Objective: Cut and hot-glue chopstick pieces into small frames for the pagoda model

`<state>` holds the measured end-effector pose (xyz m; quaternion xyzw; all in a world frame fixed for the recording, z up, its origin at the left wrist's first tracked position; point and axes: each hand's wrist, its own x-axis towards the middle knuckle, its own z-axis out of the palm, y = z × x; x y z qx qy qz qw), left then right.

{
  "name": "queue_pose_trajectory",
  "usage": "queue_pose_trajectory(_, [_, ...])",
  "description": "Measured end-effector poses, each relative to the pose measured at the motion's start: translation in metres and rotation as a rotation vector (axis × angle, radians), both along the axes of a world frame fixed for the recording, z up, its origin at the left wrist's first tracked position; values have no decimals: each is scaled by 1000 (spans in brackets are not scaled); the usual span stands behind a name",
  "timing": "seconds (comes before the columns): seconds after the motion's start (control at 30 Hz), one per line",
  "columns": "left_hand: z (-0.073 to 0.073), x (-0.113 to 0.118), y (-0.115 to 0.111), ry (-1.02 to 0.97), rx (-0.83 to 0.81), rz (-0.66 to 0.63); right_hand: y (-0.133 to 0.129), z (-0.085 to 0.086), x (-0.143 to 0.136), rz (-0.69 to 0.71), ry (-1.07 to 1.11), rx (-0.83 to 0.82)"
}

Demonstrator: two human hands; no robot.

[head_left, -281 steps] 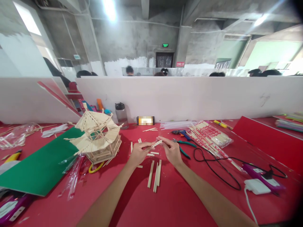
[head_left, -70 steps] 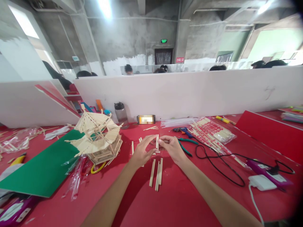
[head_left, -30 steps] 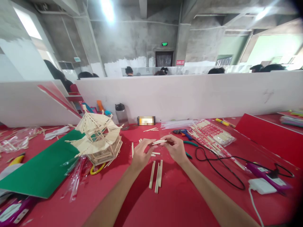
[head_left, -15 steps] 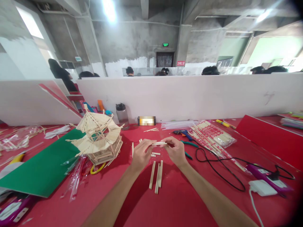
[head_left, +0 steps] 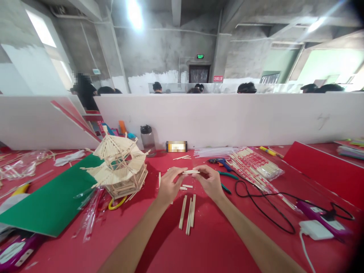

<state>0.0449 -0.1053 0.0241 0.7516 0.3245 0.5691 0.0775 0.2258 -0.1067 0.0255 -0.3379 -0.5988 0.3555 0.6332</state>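
Note:
Short pale wooden sticks (head_left: 191,172), side by side, are held level between my two hands above the red table (head_left: 182,250). My left hand (head_left: 171,184) pinches their left end, and my right hand (head_left: 209,182) pinches the right end. Below the hands, several longer sticks (head_left: 189,216) lie lengthwise on the table. A few short pieces (head_left: 187,186) rest just beneath the held sticks. To the left stands a pavilion-like model (head_left: 119,163) built of wooden sticks.
A green board (head_left: 54,201) lies left, with plastic wrappers (head_left: 92,214) beside it. A bottle (head_left: 148,140) stands behind. On the right are a blue glue gun (head_left: 223,163), green-handled pliers (head_left: 226,187), packed sticks (head_left: 256,163), a black cable (head_left: 263,208) and a purple power strip (head_left: 324,218).
The view has shifted slightly. Both hands keep nearly the same pose around the held sticks. In the background, the standing person at the left has moved a little to the right.

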Motion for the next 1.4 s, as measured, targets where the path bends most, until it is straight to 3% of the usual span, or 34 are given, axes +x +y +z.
queue_pose_trajectory(0.2, [2,-2,1,-23,-158,-27,1,1,0,19,9,-35])
queue_pose_trajectory(0.7, [1,-6,3,32,-123,-69,5,-3,2,26,-75,-36])
queue_pose_trajectory(1.07, [1,-7,5,139,-179,-81,8,-11,2,-24,-185,-28])
queue_pose_trajectory(1.27, [0,-7,11,124,-225,-91,13,-14,1,87,-123,-82])
queue_pose_trajectory(1.4, [-6,-7,16,85,-314,-107,13,-18,-1,47,-148,-59])
